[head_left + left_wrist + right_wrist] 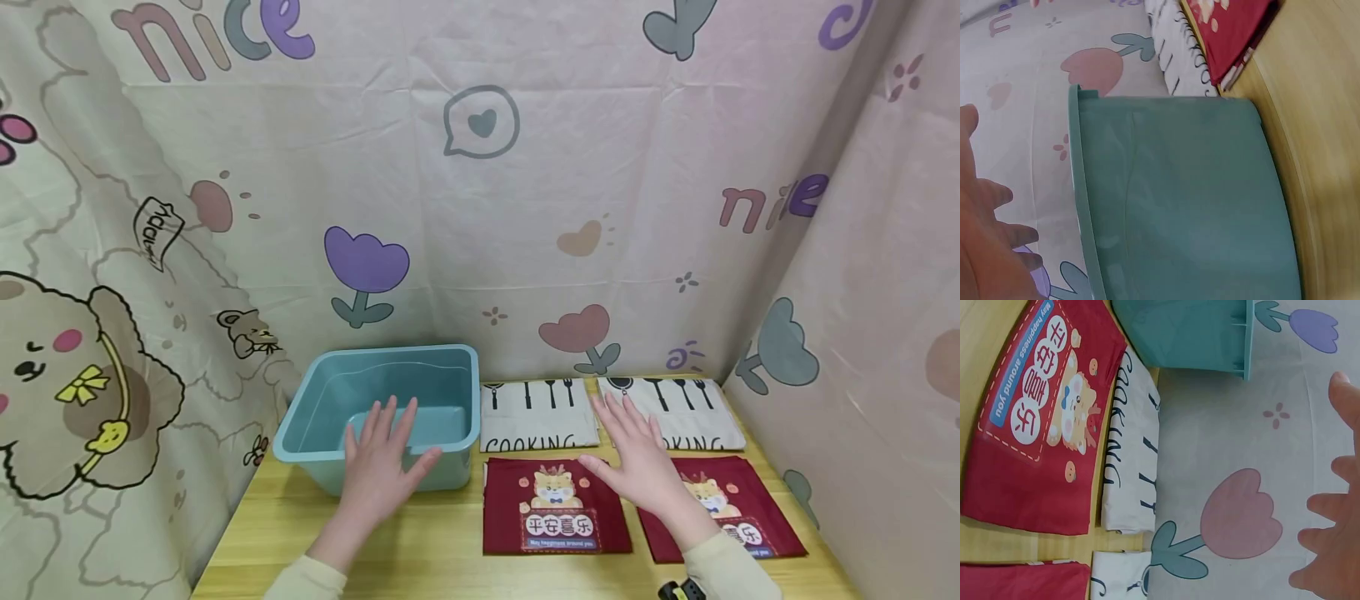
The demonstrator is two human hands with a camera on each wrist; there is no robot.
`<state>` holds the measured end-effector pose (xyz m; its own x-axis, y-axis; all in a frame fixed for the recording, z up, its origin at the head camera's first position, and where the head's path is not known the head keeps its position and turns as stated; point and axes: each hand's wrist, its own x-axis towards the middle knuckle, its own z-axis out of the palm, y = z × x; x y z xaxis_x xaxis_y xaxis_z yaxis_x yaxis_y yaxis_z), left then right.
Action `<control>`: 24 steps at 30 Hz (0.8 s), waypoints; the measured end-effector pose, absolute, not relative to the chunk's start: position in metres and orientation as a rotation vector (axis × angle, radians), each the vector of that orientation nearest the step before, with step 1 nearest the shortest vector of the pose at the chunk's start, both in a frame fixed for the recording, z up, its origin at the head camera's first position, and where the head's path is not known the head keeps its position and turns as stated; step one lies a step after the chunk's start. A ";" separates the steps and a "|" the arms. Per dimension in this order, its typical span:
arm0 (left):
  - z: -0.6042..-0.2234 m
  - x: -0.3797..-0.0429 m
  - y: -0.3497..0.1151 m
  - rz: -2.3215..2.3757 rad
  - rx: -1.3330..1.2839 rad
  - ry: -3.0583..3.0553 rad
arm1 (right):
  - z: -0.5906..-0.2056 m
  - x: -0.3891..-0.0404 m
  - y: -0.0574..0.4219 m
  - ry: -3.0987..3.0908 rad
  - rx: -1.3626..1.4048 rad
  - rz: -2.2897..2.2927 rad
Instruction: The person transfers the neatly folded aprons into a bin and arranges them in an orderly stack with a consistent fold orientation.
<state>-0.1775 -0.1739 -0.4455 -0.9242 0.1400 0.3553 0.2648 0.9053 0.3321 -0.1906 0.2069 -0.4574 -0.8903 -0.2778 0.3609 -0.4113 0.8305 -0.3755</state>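
Note:
Both hands hover with fingers spread and hold nothing. My left hand (381, 462) is in front of the teal plastic bin (442, 471), overlapping its near rim in the head view; the bin's visible inside holds nothing. Above the folded cloths is my right hand (637, 458). Two dark red folded cloths with a cartoon animal print, the left one (502, 508) and the right one (765, 500), lie in the front row. Behind them are two white folded cloths printed with utensils and "COOKING", one on the left (538, 417) and one on the right (705, 417), partly hidden by my right hand.
Everything stands on a light wooden table (420, 550). A pale printed curtain (480, 217) hangs directly behind the bin and white cloths, and also along both sides. A dark watch-like band (682, 590) shows by the right sleeve.

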 end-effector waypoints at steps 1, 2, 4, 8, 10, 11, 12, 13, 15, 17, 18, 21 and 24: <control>-0.446 -0.176 -0.173 -0.564 -0.300 -2.729 | -0.458 -0.190 0.207 -2.708 0.523 0.677; -0.446 -0.175 -0.173 -0.588 -0.300 -2.717 | -0.459 -0.190 0.207 -2.696 0.522 0.698; -0.447 -0.173 -0.171 -0.646 -0.301 -2.691 | -0.461 -0.189 0.208 -2.680 0.519 0.735; -0.448 -0.171 -0.168 -0.776 -0.295 -2.627 | -0.465 -0.187 0.208 -2.647 0.518 0.801; -0.449 -0.169 -0.167 -0.866 -0.288 -2.591 | -0.466 -0.186 0.208 -2.637 0.505 0.840; -0.450 -0.168 -0.166 -0.913 -0.283 -2.574 | -0.466 -0.185 0.208 -2.633 0.495 0.863; -0.451 -0.166 -0.165 -0.966 -0.283 -2.555 | -0.467 -0.185 0.208 -2.632 0.481 0.884; -0.452 -0.165 -0.165 -1.013 -0.279 -2.539 | -0.468 -0.184 0.208 -2.628 0.466 0.902; -0.454 -0.163 -0.163 -1.094 -0.284 -2.504 | -0.470 -0.183 0.207 -2.618 0.437 0.944; -0.458 -0.161 -0.161 -1.164 -0.288 -2.467 | -0.474 -0.182 0.207 -2.595 0.415 0.988; -0.459 -0.160 -0.160 -1.190 -0.298 -2.447 | -0.475 -0.182 0.207 -2.582 0.406 1.007; -0.466 -0.158 -0.157 -1.260 -0.315 -2.384 | -0.479 -0.180 0.206 -2.555 0.374 1.076; -0.473 -0.157 -0.153 -1.310 -0.316 -2.351 | -0.484 -0.179 0.204 -2.565 0.320 1.147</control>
<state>-0.1572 -0.1525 -0.4735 -0.8822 -0.0093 0.4709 0.3956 0.5280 0.7515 -0.1790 0.2045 -0.4839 -0.9262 -0.0754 0.3695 -0.3256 0.6541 -0.6828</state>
